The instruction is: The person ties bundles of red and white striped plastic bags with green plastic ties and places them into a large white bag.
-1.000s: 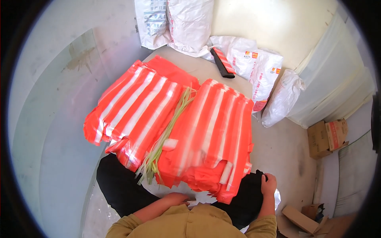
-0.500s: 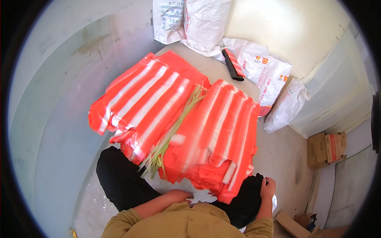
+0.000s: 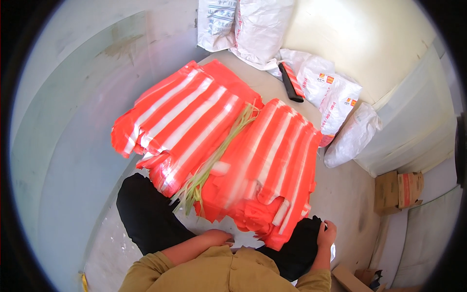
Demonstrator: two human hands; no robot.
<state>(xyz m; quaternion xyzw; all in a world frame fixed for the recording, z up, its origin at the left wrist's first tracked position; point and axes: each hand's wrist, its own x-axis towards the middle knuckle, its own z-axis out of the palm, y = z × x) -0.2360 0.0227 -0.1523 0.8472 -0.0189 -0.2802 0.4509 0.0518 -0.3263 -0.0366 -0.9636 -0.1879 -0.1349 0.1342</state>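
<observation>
In my lap area, my left hand (image 3: 218, 237) rests with its back showing and its fingers turned under, mostly hidden. By the black-trousered right knee, my right hand (image 3: 327, 233) is closed with curled fingers; what they hold, if anything, I cannot make out. Ahead of me lie two piles of red-and-white striped plastic sheets or bags: the left pile (image 3: 182, 117) and the right pile (image 3: 275, 160), which overhangs my right leg. Pale green strips (image 3: 221, 151) run between the piles, their loose ends toward me. Both hands are apart from the piles.
White woven sacks (image 3: 262, 29) stand at the back, with others slumped to the right. A black-and-red striped roll or bundle (image 3: 292, 82) leans by them. Cardboard boxes (image 3: 389, 192) stand at the far right. A curved pale panel (image 3: 82, 121) borders the left.
My view has shifted slightly, so the piles and sacks appear a little farther right. The hands keep the same pose, and nothing has been picked up or put down.
</observation>
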